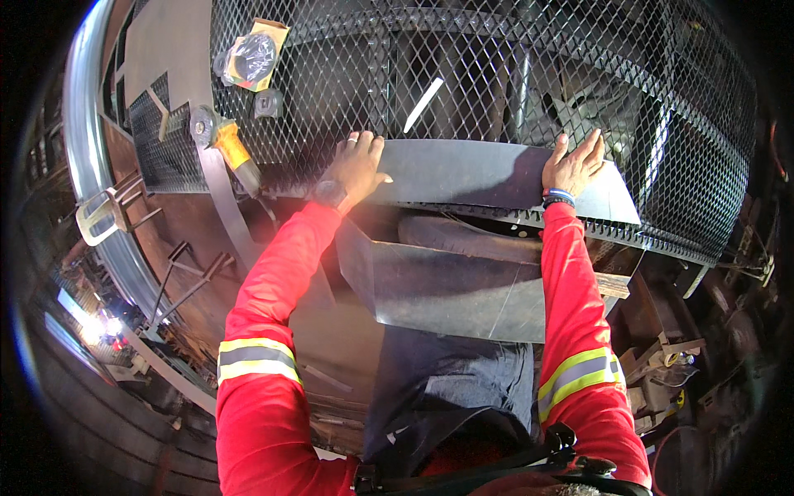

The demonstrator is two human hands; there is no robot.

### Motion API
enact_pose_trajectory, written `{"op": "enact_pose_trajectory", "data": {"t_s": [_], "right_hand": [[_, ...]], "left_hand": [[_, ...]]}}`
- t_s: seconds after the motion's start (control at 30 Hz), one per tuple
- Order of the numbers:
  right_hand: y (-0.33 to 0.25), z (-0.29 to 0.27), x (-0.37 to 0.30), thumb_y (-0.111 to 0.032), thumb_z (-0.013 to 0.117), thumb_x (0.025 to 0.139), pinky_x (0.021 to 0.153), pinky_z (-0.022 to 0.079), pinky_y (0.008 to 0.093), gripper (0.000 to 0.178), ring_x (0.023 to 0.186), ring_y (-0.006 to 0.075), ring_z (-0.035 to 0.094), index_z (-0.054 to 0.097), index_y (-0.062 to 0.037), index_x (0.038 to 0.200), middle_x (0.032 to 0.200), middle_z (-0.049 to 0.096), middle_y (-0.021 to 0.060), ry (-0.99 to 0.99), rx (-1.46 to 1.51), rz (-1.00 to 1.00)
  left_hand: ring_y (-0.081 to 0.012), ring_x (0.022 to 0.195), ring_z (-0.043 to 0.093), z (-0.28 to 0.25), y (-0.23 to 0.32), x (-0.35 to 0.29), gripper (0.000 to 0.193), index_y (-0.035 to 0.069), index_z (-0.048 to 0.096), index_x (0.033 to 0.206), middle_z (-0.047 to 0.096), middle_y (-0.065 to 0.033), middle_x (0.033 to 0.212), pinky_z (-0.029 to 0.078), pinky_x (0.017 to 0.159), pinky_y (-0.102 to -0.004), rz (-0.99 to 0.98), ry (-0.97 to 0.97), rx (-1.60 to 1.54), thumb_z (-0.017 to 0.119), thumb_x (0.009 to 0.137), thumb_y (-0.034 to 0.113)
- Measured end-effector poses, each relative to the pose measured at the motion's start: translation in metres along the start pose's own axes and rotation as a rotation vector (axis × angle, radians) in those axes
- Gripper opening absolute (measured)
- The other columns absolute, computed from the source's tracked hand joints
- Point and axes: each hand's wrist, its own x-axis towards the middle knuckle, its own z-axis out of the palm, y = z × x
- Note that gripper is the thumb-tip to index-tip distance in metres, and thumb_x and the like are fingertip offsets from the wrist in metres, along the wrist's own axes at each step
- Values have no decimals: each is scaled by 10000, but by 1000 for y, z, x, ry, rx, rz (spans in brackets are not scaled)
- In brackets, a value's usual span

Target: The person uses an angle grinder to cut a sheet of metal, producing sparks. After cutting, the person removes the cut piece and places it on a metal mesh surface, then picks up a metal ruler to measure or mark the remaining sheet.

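A long flat strip of grey sheet metal (463, 169) lies along the near edge of black expanded metal mesh (331, 91). On its left end rests my left hand (354, 172), fingers reaching over the far edge and thumb held apart. My right hand (572, 169) lies spread near the right end, fingers pointing away from me. Both hands press from above; neither is wrapped round anything. Just below the strip, a bent metal sheet (455, 285) stands in front of a curved dark piece that looks like a tyre (471, 236). My right forearm hides part of the sheet's right side.
A yellow angle grinder (233, 149) lies left of my left hand. Farther off are a white marking stick (423, 105) and an opened box with a plastic-wrapped item (255, 59). Metal bars (194, 269) jut out at left. A bright welding-like glare (107, 326) shows at far left.
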Motion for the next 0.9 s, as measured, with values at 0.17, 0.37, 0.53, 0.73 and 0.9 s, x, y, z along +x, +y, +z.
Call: {"op": "enact_pose_trajectory", "data": {"t_s": [0.17,0.37,0.53,0.73,0.9], "right_hand": [[-1,3,1,-561,469,1001,1205,147,605,783,1464,345,299,289,-47,1563,1539,360,196,10,-8,16],[4,-14,15,-562,483,989,1198,126,624,786,1461,342,302,313,-43,1554,1523,375,185,98,8,61],[9,-35,19,-582,528,951,1189,83,662,784,1476,342,275,382,-57,1516,1523,383,158,147,36,-122],[-6,-14,22,-583,513,958,1216,88,632,778,1481,351,286,379,-75,1532,1540,383,170,-61,57,-193],[-7,-9,23,-576,496,965,1211,118,625,764,1484,354,286,383,-79,1535,1547,381,191,-140,43,-148]], "left_hand": [[-362,1216,488,-12,5,22,712,39,557,1147,545,-130,1177,436,980,-497,-78,-101,33,902,638,400],[-367,1133,579,-23,-17,34,697,34,558,1140,626,-143,1134,472,929,-464,-160,-315,-217,910,648,382],[-367,926,657,-38,-22,31,409,-4,655,856,660,-188,972,495,768,-451,-63,-310,-311,789,833,381],[-406,815,655,-52,-7,48,471,49,697,843,684,-190,865,491,708,-505,-198,-382,-159,650,923,511],[-451,828,645,-86,17,40,560,9,670,776,682,-227,854,492,715,-524,-154,-360,-75,682,882,559]]}}
